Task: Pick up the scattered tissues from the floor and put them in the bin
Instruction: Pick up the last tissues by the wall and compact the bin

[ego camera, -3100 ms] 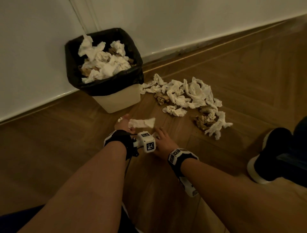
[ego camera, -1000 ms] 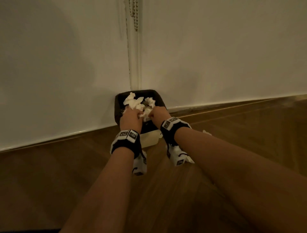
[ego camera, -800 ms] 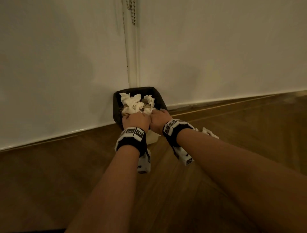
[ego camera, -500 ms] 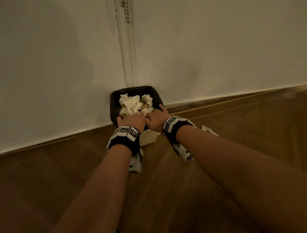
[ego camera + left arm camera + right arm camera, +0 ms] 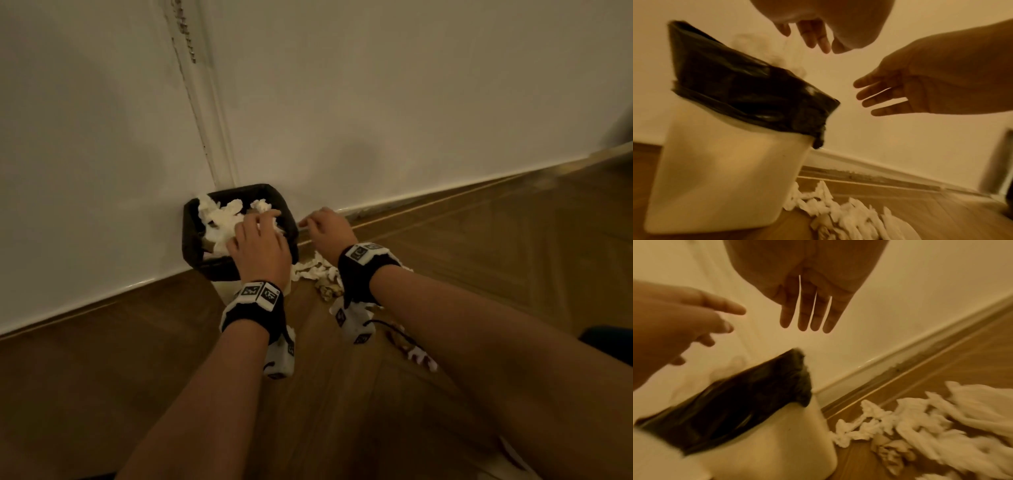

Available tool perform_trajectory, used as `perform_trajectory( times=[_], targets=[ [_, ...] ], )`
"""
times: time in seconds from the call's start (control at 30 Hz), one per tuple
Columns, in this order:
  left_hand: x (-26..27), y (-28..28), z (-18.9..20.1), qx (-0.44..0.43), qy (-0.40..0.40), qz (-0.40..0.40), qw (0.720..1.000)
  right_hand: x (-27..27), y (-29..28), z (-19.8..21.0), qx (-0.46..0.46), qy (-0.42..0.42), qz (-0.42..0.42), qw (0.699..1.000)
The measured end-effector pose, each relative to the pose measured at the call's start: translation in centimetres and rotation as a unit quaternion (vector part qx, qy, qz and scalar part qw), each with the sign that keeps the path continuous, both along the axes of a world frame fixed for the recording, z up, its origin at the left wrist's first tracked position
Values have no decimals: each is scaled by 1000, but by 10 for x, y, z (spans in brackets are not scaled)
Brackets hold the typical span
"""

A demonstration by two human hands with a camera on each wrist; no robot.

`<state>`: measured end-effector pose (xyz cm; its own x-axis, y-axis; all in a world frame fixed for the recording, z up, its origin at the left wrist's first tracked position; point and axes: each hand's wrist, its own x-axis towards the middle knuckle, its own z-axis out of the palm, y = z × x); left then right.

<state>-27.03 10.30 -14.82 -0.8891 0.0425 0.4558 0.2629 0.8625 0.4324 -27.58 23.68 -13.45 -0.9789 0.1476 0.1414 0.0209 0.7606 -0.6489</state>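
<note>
A cream bin (image 5: 221, 270) (image 5: 721, 170) (image 5: 781, 439) with a black liner stands against the wall, heaped with crumpled white tissues (image 5: 222, 221). My left hand (image 5: 260, 245) (image 5: 818, 37) (image 5: 694, 324) hovers over the bin's near right rim, fingers spread, holding nothing. My right hand (image 5: 325, 228) (image 5: 885, 95) (image 5: 809, 311) is to the right of the bin, above the floor, fingers straight and empty. A pile of scattered tissues (image 5: 317, 272) (image 5: 849, 216) (image 5: 920, 426) lies on the floor right of the bin, partly hidden by my right wrist.
White wall (image 5: 376, 102) and skirting run behind the bin, with a vertical moulding above it. Wooden floor (image 5: 496, 257) stretches to the right. A dark shape (image 5: 606, 342) shows at the right edge.
Both hands were together on the tissues in the bin; now they have opened. The right hand has moved right, off the bin; the left stays over the rim.
</note>
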Motion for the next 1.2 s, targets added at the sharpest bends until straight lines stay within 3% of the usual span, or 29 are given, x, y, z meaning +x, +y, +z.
perform_trajectory(
  times=[0.2, 0.37, 0.5, 0.7, 0.9, 1.1, 1.2],
  targets=[
    [31, 67, -17, -30, -3, -125, 992, 53, 101, -9, -33, 1, -157, 987],
    [53, 110, -58, -84, -102, -202, 970, 111, 160, -43, -49, -43, -264, 962],
    [67, 126, -95, -141, -189, -264, 935, 148, 180, -83, -72, -112, -330, 935],
    [86, 152, -130, -163, -284, -359, 874, 176, 176, -128, -46, -210, -300, 929],
    [93, 181, -158, -237, -298, -419, 824, 190, 172, -158, -1, -284, -320, 904],
    [92, 193, -179, -332, -353, -429, 762, 199, 187, -171, 1, -297, -352, 888],
    [94, 190, -185, -355, -368, -410, 756, 199, 190, -176, 12, -305, -343, 888]
  ],
)
